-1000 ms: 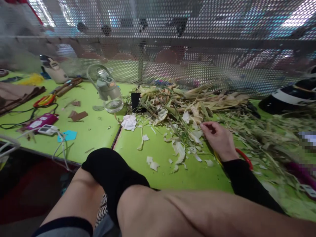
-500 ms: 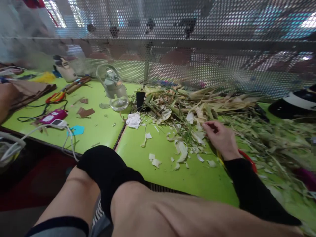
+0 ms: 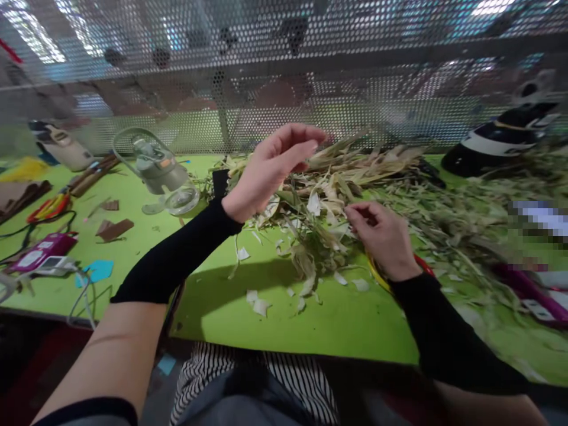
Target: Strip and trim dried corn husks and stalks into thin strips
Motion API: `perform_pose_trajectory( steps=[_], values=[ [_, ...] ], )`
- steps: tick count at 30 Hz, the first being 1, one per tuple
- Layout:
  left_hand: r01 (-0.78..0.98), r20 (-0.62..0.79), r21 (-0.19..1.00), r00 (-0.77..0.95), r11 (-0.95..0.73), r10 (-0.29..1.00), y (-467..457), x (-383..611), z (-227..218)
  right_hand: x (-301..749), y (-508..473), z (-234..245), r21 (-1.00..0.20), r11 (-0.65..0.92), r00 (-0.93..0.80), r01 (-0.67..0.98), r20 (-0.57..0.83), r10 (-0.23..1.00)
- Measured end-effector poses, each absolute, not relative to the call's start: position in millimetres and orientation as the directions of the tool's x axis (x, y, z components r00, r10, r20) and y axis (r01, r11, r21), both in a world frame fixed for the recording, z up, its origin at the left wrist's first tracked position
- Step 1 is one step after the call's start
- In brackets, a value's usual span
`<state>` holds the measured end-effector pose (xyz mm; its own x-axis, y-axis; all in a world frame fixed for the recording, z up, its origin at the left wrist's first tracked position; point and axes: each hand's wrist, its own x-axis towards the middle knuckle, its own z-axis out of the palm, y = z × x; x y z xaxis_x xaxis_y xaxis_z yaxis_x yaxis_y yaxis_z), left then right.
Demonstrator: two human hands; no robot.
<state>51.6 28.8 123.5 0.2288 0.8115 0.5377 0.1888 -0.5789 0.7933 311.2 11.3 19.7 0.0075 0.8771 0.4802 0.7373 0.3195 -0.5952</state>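
Observation:
My left hand (image 3: 277, 163), in a black sleeve, is raised over a pile of dried corn husks (image 3: 373, 165). Its fingers are loosely curved, with a gap between thumb and forefinger and nothing plain in them. Low at the pile's front edge, my right hand (image 3: 384, 236) is closed in a pinch beside pale husk strips (image 3: 335, 198). Whatever lies between its fingertips is too small to make out. Under the right wrist shows part of a yellow and red handle (image 3: 377, 273). White scraps (image 3: 258, 303) lie on the green table (image 3: 310, 334).
A clear water bottle (image 3: 162, 171) stands left of the pile, with a beige bottle (image 3: 62, 145) further left. Orange-handled scissors (image 3: 51, 207) and a purple power strip (image 3: 44, 251) lie there. A dark bottle (image 3: 492, 142) leans at right. Perforated metal panels (image 3: 248, 89) close the back.
My left arm has swung from low in front of me to above the husks. My right hand stays pinched by the pile. The view has turned right, and the left forearm now covers the white crumpled paper.

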Motion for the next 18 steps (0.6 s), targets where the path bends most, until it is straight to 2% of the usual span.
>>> perform_pose_trajectory(
  steps=[1, 4, 7, 10, 15, 18],
  values=[
    [0.171, 0.523, 0.800, 0.272, -0.575, 0.808, 39.9, 54.4, 121.7, 309.8, 8.3, 23.6, -0.611, 0.321, 0.024, 0.724, 0.487, 0.873],
    [0.358, 0.450, 0.757, 0.321, -0.547, 0.833, 74.6, 66.2, 107.8, 309.8, 2.8, 31.7, -0.667, 0.298, 0.102, 0.683, 0.491, 0.865],
    [0.535, 0.370, 0.659, 0.381, -0.529, 0.847, 101.6, 83.3, 92.9, 316.5, 2.7, 34.2, -0.721, 0.240, 0.203, 0.650, 0.469, 0.860],
    [0.658, 0.325, 0.513, 0.446, -0.551, 0.834, 118.4, 103.5, 84.5, 324.5, 6.2, 32.7, -0.727, 0.211, 0.243, 0.654, 0.466, 0.851],
    [0.824, 0.131, 0.262, 0.486, -0.503, 0.864, 136.1, 134.3, 68.8, 328.5, 12.2, 26.3, -0.664, 0.170, 0.126, 0.728, 0.374, 0.919],
    [0.830, 0.039, 0.207, 0.522, -0.518, 0.852, 142.8, 142.3, 59.4, 329.4, 12.8, 23.1, -0.579, 0.133, 0.048, 0.804, 0.286, 0.957]
  ],
)
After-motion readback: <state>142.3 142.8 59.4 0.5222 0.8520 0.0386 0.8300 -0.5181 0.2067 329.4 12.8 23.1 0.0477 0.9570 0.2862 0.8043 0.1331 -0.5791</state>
